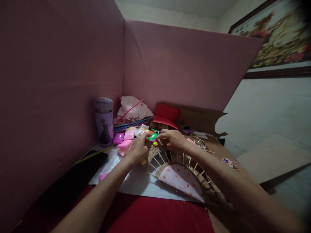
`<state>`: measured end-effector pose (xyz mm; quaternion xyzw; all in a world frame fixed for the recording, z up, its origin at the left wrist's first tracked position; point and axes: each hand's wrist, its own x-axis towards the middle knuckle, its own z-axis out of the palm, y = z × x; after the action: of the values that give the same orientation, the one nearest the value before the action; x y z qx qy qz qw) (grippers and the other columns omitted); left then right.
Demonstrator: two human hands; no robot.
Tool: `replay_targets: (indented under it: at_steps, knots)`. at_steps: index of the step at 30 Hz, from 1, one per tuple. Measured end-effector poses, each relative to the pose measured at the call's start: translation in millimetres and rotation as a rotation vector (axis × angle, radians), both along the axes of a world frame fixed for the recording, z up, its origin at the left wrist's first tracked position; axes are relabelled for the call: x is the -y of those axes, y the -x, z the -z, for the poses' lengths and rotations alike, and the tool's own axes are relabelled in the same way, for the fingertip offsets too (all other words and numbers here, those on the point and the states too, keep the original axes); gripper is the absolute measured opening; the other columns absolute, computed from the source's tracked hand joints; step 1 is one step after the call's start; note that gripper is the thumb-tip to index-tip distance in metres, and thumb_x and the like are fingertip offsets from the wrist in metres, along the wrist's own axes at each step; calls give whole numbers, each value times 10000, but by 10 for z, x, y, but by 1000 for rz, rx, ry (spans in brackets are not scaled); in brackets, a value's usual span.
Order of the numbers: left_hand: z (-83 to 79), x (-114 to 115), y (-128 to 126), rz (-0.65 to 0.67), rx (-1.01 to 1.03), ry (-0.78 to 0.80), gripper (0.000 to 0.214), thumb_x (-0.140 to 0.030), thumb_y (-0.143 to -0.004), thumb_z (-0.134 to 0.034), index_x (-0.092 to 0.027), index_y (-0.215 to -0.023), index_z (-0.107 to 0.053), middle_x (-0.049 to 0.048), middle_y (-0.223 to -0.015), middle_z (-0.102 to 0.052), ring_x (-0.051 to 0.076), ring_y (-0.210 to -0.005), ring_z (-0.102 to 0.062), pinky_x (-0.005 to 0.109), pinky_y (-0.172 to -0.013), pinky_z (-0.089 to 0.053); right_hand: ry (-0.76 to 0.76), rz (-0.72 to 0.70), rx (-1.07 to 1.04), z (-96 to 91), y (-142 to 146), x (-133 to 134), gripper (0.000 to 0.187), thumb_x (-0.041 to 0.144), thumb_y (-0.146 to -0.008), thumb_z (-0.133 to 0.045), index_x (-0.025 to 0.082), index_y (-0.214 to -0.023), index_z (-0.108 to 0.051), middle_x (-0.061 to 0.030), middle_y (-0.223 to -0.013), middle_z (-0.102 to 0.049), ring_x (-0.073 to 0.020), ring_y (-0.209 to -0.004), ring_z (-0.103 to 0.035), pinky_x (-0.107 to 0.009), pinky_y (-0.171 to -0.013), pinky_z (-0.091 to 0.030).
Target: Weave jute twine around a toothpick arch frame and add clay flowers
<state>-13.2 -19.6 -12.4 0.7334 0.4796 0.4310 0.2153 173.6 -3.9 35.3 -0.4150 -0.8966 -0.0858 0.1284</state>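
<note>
My left hand (pixel 140 146) reaches over the back rim of a woven half-round fan frame (pixel 155 149). Its fingers are drawn together, and whatever lies between them is too small to tell. Close by on the right, my right hand (pixel 173 139) bends its fingers in a pinch above the same rim. Bright green clay (pixel 153 136) shows between the two hands, with a small yellow lump (pixel 155 144) just in front of it. Thin sticks spread from the rim to a half-circle of spotted cloth (pixel 181 179) edged with cord.
Pink and purple clay packets (pixel 126 139) lie left of the hands. A purple tumbler (pixel 104 121) stands by the pink partition (pixel 170 64). Behind are a cloth bundle (pixel 134 108) and red sheets (pixel 167 112). White paper (pixel 131 184) covers part of the red surface (pixel 155 213).
</note>
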Motion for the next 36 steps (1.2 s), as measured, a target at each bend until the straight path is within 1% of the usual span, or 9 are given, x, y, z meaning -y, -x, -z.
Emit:
replay_targets:
  at_steps: [5, 9, 15, 20, 24, 28, 32, 34, 36]
  knots:
    - [47, -61, 7, -16, -8, 8, 443, 2, -652, -468, -187, -1031, -600, 25, -767, -652, 155, -727, -583, 249, -655, -428, 4, 5, -6, 38, 4, 15, 342, 134, -803, -536, 340, -1035, -680, 0, -875, -633, -127, -737, -563, -225, -580, -295]
    - [42, -67, 2, -15, -11, -6, 453, 16, -647, -455, -177, -1032, -595, 24, -765, -651, 150, -733, -584, 245, -664, -423, -1, 5, 11, 41, 5, 20, 331, 137, -804, -542, 337, -1026, -685, 1, -847, -622, -122, -717, -557, -227, -571, -287]
    - [21, -50, -1, -17, -12, -5, 461, 3, -648, -458, -187, -1044, -598, 23, -778, -652, 152, -740, -589, 245, -664, -431, -62, 3, -9, 85, -26, -9, 369, 170, -813, -543, 357, -1118, -631, -1, -901, -633, -123, -700, -554, -230, -565, -284]
    - [29, -57, 0, -23, -15, -10, 494, 13, -641, -450, -194, -1066, -593, 21, -764, -649, 155, -739, -589, 251, -671, -431, -113, -17, 44, 98, -25, 47, 383, 135, -787, -533, 380, -1049, -667, -1, -855, -633, -128, -693, -543, -235, -550, -265]
    - [32, -51, -1, -12, 11, -23, 488, 11, -632, -452, -189, -1054, -593, 19, -764, -646, 153, -727, -588, 242, -654, -426, -142, -30, 104, 79, -27, 115, 359, 179, -801, -535, 376, -1078, -650, -11, -863, -626, -129, -689, -531, -237, -538, -251]
    - [21, -40, -3, 1, 22, -33, 491, 18, -623, -436, -185, -1040, -596, 23, -770, -649, 156, -739, -591, 246, -660, -424, -193, 7, 76, 70, -50, 144, 373, 154, -809, -511, 352, -1098, -638, -20, -872, -623, -127, -689, -521, -238, -538, -255]
    - [29, -46, -1, -6, 20, -25, 508, 27, -611, -430, -194, -1038, -594, 19, -781, -651, 155, -743, -594, 242, -655, -421, -159, -36, 105, 73, -62, 166, 347, 158, -817, -514, 367, -1052, -661, -23, -849, -613, -125, -659, -502, -237, -528, -256]
    - [32, -48, -2, 3, 29, -33, 487, 20, -626, -433, -193, -1034, -591, 17, -782, -652, 152, -736, -594, 240, -651, -422, -137, -58, 45, 72, -60, 185, 344, 151, -813, -517, 355, -1046, -668, -28, -827, -604, -128, -653, -498, -240, -534, -278]
    - [27, -43, -4, 9, 27, -47, 474, 18, -643, -433, -191, -1039, -588, 18, -786, -653, 151, -739, -595, 241, -655, -424, -90, -63, -170, 68, -50, 217, 321, 162, -808, -526, 315, -1050, -672, -35, -825, -599, -134, -672, -508, -249, -566, -332]
